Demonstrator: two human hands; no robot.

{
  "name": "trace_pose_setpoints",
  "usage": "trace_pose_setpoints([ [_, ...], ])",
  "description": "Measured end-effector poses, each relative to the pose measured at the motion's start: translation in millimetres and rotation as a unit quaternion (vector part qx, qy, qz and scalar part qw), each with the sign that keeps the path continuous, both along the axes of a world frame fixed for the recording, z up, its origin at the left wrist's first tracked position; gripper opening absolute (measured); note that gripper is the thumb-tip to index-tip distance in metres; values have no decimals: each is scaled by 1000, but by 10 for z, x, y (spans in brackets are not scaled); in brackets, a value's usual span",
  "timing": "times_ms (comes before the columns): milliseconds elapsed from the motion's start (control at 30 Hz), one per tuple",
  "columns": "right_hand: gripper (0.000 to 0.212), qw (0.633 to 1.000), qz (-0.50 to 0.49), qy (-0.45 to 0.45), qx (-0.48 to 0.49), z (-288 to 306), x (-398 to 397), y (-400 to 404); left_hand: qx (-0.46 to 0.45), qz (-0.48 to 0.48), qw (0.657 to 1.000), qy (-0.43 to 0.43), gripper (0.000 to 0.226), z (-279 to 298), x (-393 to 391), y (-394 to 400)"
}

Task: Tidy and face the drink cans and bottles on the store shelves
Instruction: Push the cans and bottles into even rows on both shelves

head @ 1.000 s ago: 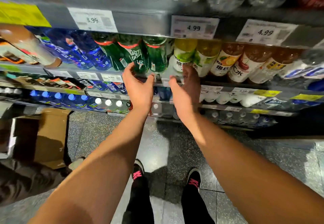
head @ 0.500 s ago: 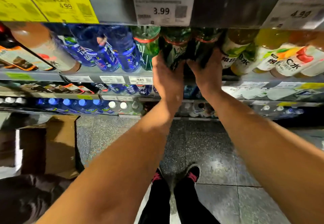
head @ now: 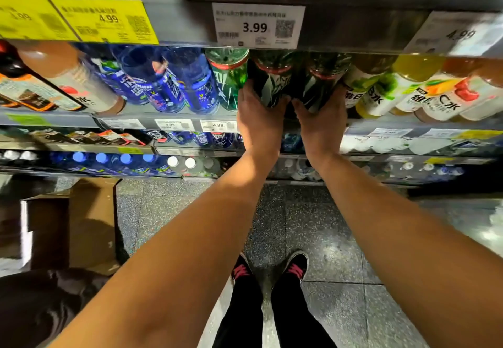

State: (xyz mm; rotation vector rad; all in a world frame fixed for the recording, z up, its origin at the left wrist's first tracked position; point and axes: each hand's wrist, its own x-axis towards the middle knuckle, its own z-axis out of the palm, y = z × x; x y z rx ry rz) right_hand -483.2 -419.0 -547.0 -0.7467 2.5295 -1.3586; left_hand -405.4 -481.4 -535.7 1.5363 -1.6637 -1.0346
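Observation:
Three green bottles stand in a row on the middle shelf (head: 174, 119). My left hand (head: 260, 119) wraps the base of the centre green bottle (head: 270, 78). My right hand (head: 322, 120) wraps the base of the right green bottle (head: 324, 78). The left green bottle (head: 230, 80) stands free beside them. Blue bottles (head: 174, 83) fill the shelf to the left. Pale fruit-drink bottles (head: 394, 89) with white labels fill it to the right. My fingers hide the lower parts of both held bottles.
The shelf above (head: 353, 29) overhangs with price tags, 3.99 (head: 257, 26) right over my hands. Lower shelves hold more bottles (head: 114, 159). An open cardboard box (head: 81, 225) sits on the floor at left. My feet (head: 272, 268) stand close to the shelving.
Both hands rose from the shelf edge and closed around the two green bottles. Over the last half second they kept that grip with barely any movement; the view tilted slightly.

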Motion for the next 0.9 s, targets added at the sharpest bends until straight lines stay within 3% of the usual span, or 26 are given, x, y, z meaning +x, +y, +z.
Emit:
trace_pose_setpoints([
  [133,79,1000,-12,-12,-20,1,57,34,-51,8,998,35,53,-36,137,138],
  [233,67,997,-56,36,-34,9,149,103,-89,68,991,76,40,-121,323,132],
  [300,54,993,-86,52,-59,54,264,140,-80,98,990,59,49,-140,394,56],
  [400,42,995,-42,47,-80,73,460,142,-89,76,993,7,70,-165,371,-95],
  [633,65,995,46,87,33,12,584,-131,-101,80,992,1,65,-200,306,-267],
  [900,70,987,21,90,129,66,484,-374,-117,48,992,0,49,-159,441,-280],
])
